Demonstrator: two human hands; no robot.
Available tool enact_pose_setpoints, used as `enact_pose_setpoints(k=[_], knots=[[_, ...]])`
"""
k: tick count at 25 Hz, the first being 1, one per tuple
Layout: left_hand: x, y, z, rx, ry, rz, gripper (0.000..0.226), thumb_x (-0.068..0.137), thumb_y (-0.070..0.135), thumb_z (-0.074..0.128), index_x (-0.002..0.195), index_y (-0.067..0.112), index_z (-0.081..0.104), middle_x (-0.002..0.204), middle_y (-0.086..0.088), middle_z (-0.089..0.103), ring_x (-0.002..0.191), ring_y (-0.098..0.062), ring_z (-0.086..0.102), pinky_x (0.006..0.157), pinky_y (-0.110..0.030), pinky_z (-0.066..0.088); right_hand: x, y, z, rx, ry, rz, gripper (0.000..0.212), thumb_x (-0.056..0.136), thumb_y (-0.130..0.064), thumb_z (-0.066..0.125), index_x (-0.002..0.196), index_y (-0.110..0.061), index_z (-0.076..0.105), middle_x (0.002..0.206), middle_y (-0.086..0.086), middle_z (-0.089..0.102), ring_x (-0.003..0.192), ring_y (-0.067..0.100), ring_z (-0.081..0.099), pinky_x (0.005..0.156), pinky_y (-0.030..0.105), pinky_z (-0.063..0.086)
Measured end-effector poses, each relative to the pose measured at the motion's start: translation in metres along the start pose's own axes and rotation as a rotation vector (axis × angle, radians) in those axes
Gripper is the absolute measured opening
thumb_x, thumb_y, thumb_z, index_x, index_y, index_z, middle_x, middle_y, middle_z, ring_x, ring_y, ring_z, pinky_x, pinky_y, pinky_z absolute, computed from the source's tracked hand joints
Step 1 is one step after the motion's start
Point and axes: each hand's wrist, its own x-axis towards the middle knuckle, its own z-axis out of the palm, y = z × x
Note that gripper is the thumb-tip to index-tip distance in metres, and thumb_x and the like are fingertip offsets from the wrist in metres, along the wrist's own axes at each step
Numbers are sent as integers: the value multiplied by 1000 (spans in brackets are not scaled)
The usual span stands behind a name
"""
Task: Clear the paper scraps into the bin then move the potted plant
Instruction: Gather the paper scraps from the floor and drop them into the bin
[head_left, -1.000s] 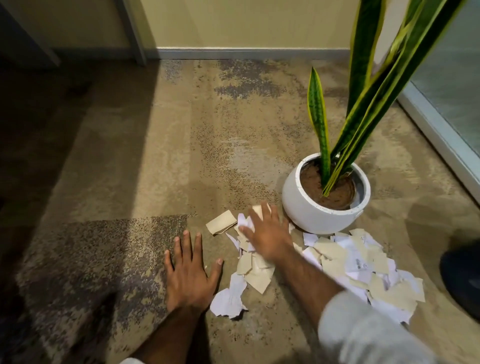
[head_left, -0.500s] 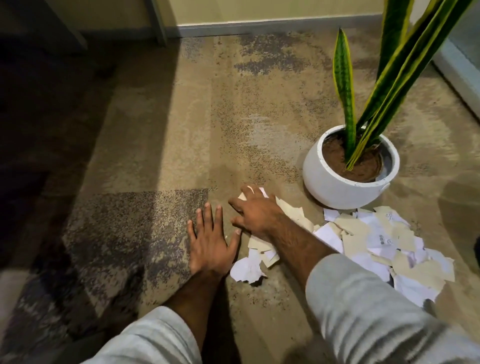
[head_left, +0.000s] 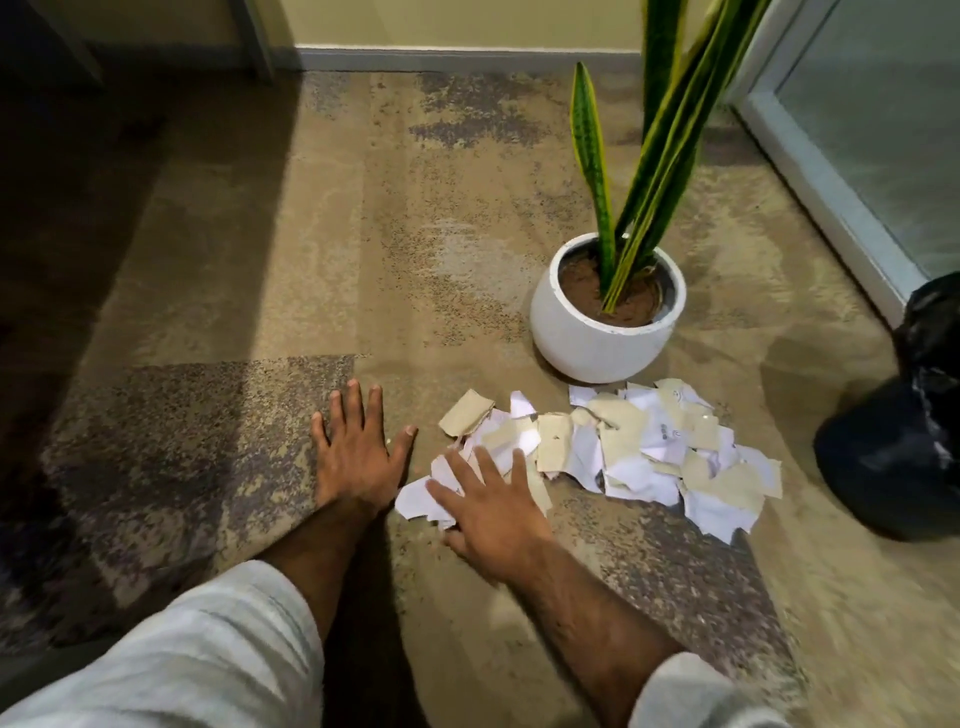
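Note:
A heap of white and tan paper scraps (head_left: 618, 447) lies on the carpet in front of a white round pot (head_left: 602, 338) holding a tall green snake plant (head_left: 649, 156). My right hand (head_left: 488, 504) lies flat with fingers spread on the left end of the heap, pressing on a few white pieces. Just left of the scraps, my left hand (head_left: 356, 452) rests palm down on the bare carpet, fingers apart and holding nothing. A bin lined with a black bag (head_left: 898, 447) stands at the right edge, close to the heap.
A glass door with a pale frame (head_left: 831, 176) runs along the right side behind the plant. A skirting board and wall (head_left: 457, 54) close off the far side. A dark furniture leg (head_left: 254, 47) stands at the upper left. Patterned carpet stretches to the left.
My right hand has drawn back toward me and flattened over the left end of the heap, dragging scraps together. The view shifted left, bringing the black bin into sight. My left hand stayed planted.

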Motion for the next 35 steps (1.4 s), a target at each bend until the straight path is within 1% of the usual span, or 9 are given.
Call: enact_pose_setpoints(k=[6,10,15,18,20,22,27,32,35], knots=[[21,26,-26,-106,-190,-82,73,101,64,22,162,28,7,171,-12,-8,157,-35,-7,123,-62,-6,-62,40,-17,211,268,366,46,95,-20,53,141,-25,49,157,11,35,143,33,32,109,58,38],[-24,86,-30,-180,-238,11,66,98,61,35,156,30,28,169,-13,16,154,-34,17,122,-56,16,-85,74,-20,501,341,717,52,93,-26,57,144,-24,46,147,10,44,130,31,45,97,45,49],[-59,137,-28,-365,-256,60,65,92,51,54,152,31,39,150,-9,48,135,-34,48,113,-48,38,-87,92,-19,702,442,869,48,90,-33,63,136,-23,54,127,9,57,112,28,60,87,38,51],[-56,121,-32,-505,-233,-123,49,79,49,54,125,32,57,117,-12,65,107,-38,63,95,-47,52,-81,85,-14,943,249,792,75,76,-39,78,142,-25,46,130,8,55,103,23,57,76,30,49],[-46,106,-21,-573,-315,-126,40,71,45,56,108,29,62,108,-7,69,101,-34,65,91,-46,55,-73,70,-8,1034,139,735,99,69,-42,85,151,-29,31,136,9,44,116,27,52,89,35,47],[-40,99,-7,-699,-367,-112,52,71,38,63,121,26,67,118,-3,72,108,-27,67,96,-47,56,-66,59,-1,1047,147,731,109,67,-42,89,154,-32,25,141,11,37,128,31,46,101,39,44],[-83,123,-39,-947,-473,-122,39,92,7,64,130,15,64,116,-6,71,102,-27,71,89,-47,61,-62,48,12,1125,227,658,93,72,-24,83,151,-32,34,136,4,35,118,18,42,84,24,51],[-100,145,-31,-1021,-500,-125,37,96,6,59,128,22,64,120,0,73,111,-22,68,104,-47,53,-61,47,20,1209,358,672,63,68,-27,78,129,-25,63,122,-1,61,108,17,61,95,42,56],[-103,153,-40,-1085,-366,-124,39,97,4,56,133,17,63,113,2,72,100,-17,69,83,-31,57,-62,53,11,1283,361,674,61,66,-23,79,125,-22,66,117,0,70,103,13,68,93,39,58]])
